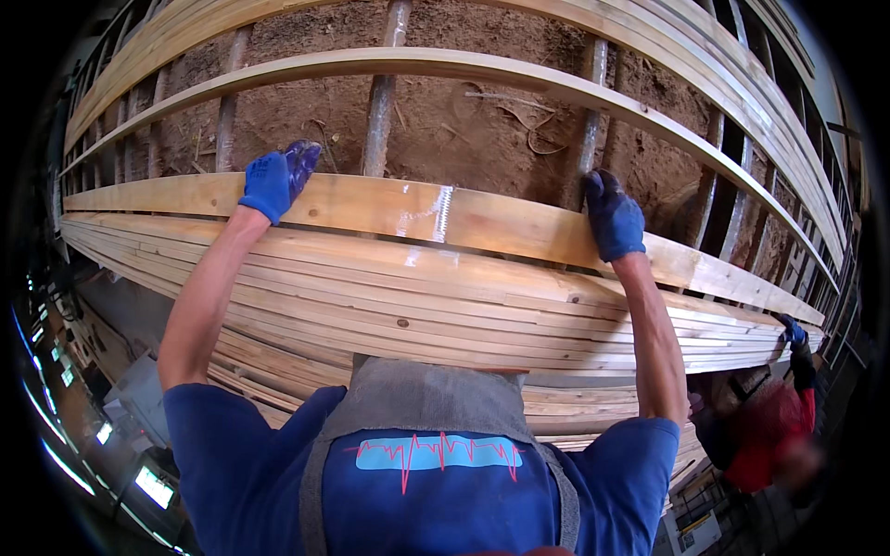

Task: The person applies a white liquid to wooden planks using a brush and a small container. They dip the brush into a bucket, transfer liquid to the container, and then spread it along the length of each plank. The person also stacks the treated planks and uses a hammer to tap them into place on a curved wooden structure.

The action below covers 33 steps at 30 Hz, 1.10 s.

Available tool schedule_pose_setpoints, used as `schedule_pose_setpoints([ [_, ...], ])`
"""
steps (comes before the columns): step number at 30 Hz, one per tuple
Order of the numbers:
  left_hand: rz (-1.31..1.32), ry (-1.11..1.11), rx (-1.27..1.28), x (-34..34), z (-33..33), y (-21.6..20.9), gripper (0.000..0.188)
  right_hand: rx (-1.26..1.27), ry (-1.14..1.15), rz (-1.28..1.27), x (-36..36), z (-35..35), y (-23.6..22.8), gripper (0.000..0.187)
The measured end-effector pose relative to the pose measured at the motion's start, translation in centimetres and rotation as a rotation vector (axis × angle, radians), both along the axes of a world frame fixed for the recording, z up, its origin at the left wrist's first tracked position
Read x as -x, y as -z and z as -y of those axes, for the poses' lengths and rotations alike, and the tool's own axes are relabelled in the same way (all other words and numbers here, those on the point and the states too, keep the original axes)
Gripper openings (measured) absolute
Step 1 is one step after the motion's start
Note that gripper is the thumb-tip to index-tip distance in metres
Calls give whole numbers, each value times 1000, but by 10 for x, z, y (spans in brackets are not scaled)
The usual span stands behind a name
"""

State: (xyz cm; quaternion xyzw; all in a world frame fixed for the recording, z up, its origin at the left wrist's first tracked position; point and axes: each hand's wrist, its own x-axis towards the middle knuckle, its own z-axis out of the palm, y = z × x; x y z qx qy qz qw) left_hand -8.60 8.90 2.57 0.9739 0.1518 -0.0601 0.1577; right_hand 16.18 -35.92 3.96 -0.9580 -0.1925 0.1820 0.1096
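A long pale wooden board (519, 224) stretches from left to right in front of me, with a zigzag finger joint and whitish smears near its middle. My left hand (278, 181), in a blue glove, is closed over the board's far edge left of that joint. Right of the joint, my right hand (614, 215), gloved the same way, grips the far edge too, its fingers bent over it. Both palms and the board's underside are hidden. On the near side, a layered stack of similar boards (399, 301) lies close along the held one.
Metal bars (380, 120) cross beneath the boards, over brown sawdust-like dirt (482, 120). A single board (436, 63) lies farther off, with more boards (667, 42) beyond. At the right end, a co-worker in red (769, 426) has a gloved hand (793, 332) at the stack.
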Motion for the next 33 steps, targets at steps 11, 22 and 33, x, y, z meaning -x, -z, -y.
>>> schedule_pose_setpoints([
  [11,-70,-97,45,-30,5,8,30,-81,-67,122,-33,15,15,46],
  [22,-98,67,-6,-49,40,1,34,2,23,153,-45,56,13,43],
  [33,-306,4,-28,-57,62,-21,55,19,32,61,-45,74,27,48],
])
